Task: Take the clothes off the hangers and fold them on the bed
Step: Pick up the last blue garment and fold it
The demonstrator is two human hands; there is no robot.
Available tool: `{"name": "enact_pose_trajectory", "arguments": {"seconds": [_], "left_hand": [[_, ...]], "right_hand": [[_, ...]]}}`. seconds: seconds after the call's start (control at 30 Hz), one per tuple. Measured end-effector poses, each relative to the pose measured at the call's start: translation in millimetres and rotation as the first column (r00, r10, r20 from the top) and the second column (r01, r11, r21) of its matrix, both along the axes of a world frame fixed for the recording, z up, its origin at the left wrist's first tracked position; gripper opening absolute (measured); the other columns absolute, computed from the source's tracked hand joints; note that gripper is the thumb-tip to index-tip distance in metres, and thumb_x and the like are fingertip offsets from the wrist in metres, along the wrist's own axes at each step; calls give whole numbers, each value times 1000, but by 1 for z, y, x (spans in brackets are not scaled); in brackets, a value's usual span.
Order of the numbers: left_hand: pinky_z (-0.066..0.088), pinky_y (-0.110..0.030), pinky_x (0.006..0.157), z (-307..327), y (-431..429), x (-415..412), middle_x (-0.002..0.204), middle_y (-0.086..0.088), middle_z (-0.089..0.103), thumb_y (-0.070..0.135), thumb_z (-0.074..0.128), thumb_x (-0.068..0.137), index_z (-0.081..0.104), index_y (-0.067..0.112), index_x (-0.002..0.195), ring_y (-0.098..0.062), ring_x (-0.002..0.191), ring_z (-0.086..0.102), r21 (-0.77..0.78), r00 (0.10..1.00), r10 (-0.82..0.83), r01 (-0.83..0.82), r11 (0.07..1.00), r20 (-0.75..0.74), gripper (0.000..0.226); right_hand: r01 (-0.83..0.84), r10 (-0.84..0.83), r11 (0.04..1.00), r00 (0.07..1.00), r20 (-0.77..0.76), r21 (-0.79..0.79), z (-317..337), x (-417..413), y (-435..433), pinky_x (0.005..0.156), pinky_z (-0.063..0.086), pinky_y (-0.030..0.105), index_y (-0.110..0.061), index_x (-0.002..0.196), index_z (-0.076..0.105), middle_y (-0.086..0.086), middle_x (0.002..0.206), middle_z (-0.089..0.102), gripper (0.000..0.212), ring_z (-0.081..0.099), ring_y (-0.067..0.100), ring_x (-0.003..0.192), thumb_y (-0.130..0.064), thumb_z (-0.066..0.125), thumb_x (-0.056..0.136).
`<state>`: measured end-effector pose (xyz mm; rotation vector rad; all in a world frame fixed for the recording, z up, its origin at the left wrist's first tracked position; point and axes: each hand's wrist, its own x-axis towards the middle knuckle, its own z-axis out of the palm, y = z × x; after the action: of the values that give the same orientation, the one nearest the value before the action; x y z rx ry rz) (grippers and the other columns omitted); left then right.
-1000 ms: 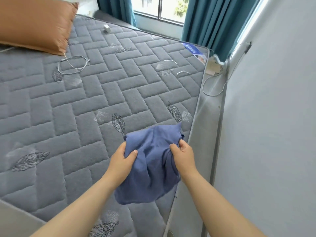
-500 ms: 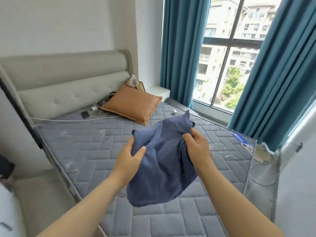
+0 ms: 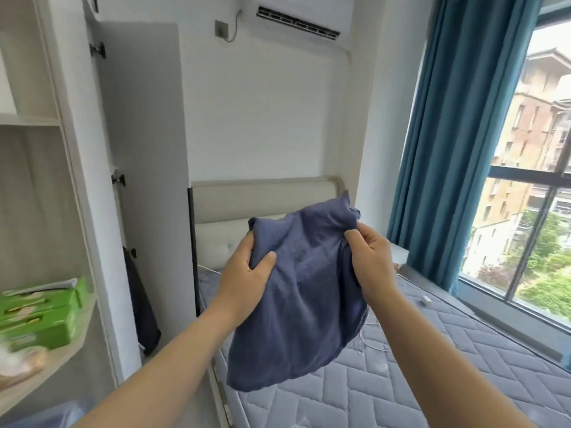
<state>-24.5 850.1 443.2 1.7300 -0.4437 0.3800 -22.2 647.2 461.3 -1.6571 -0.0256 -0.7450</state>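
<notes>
Head view, read from left to right. On the shelf (image 3: 58, 364) at the far left stand stacked green boxes (image 3: 43, 316); their print is motion-blurred and no word can be read. Next comes an open wardrobe door (image 3: 139, 118), with a dark garment (image 3: 140, 298) hanging below it; its hanger cannot be made out.

At centre, the left hand (image 3: 244, 276) grasps 1 upper edge of the blue garment (image 3: 296, 304), thumb in front and fingers behind the cloth. The right hand (image 3: 374, 264) grasps the opposite upper edge, with its fingers curled into a bunch of fabric. The garment hangs crumpled between the 2 hands, in the air over the near left part of the bed (image 3: 448, 366). No hanger shows in it. Whether its lower hem touches the mattress cannot be told.

Step in hand, as judged: the garment appears already free of its hanger and is being carried or shaken out; folding has not begun. The next move calls for lowering it onto a bare stretch of mattress, spreading it flat and finding its seams before the first fold. The cables lying on the quilting should be avoided.

Above the headboard (image 3: 262, 196) is an air conditioner (image 3: 296, 17) with no legible brand. At right are a teal curtain (image 3: 448, 149) and the window (image 3: 540, 227). The garment shows no label.
</notes>
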Motion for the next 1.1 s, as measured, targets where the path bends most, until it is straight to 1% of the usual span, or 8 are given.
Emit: {"name": "enact_pose_trajectory", "arguments": {"seconds": [0.13, 0.2, 0.3, 0.47, 0.6, 0.77, 0.87, 1.1], "left_hand": [[43, -2, 71, 14, 34, 42, 110, 36, 49, 28, 51, 98, 40, 39, 136, 13, 96, 53, -22, 997, 74, -73, 997, 20, 41], [44, -1, 66, 20, 44, 65, 111, 33, 50, 30, 50, 98, 40, 36, 139, 10, 98, 53, -46, 994, 110, -109, 993, 15, 43], [46, -5, 73, 27, 55, 104, 121, 21, 55, 29, 50, 98, 41, 33, 140, -2, 109, 56, -78, 984, 173, -171, 982, 26, 43], [46, -3, 69, 44, 79, 164, 112, 25, 54, 27, 49, 99, 41, 30, 140, 8, 97, 53, -71, 948, 314, -310, 948, 45, 42], [45, 1, 72, 51, 102, 213, 120, 14, 57, 24, 49, 99, 43, 26, 140, -2, 107, 56, -68, 929, 366, -363, 929, 46, 41], [48, -13, 84, 55, 133, 270, 127, 10, 56, 26, 49, 99, 41, 26, 142, -6, 109, 56, -72, 910, 413, -410, 909, 35, 44], [47, -10, 78, 55, 156, 304, 120, 13, 59, 24, 49, 98, 44, 28, 139, -2, 104, 57, -106, 897, 441, -436, 894, 35, 41], [49, -32, 96, 65, 197, 379, 123, 11, 58, 24, 49, 98, 44, 27, 138, -11, 111, 57, -156, 876, 483, -478, 864, -7, 40]], "right_hand": [[-92, 92, 996, 995, 44, -1, 18, 58, 38, 70, 40, 32, 12, 96, 55, 22, 72, 50, 24, 46, 16, 72, -10, 47, 91], [-125, 125, 992, 991, 53, 3, 26, 89, 53, 69, 42, 30, 6, 96, 60, 19, 73, 53, 23, 49, 14, 72, -11, 46, 91], [-199, 197, 980, 976, 90, 12, 36, 139, 74, 70, 42, 31, 2, 93, 63, 15, 73, 54, 20, 50, 15, 73, -8, 45, 92], [-307, 307, 952, 945, 110, -15, 50, 223, 106, 65, 35, 32, 6, 88, 55, 6, 69, 44, 19, 41, 16, 67, -9, 44, 92], [-387, 386, 922, 914, 124, -9, 56, 283, 138, 64, 29, 34, 9, 81, 48, 7, 67, 36, 19, 33, 18, 66, -7, 44, 91], [-439, 433, 898, 890, 141, 15, 60, 349, 179, 62, 25, 33, -3, 66, 43, 3, 61, 31, 25, 29, 17, 63, -4, 44, 91], [-450, 447, 893, 884, 137, -6, 67, 388, 205, 57, 22, 28, -16, 60, 34, -6, 55, 27, 33, 25, 12, 56, -5, 44, 90], [-477, 475, 878, 864, 168, -36, 86, 463, 253, 52, 21, 26, -6, 64, 30, -5, 55, 25, 28, 23, 12, 53, -5, 43, 89]]}}
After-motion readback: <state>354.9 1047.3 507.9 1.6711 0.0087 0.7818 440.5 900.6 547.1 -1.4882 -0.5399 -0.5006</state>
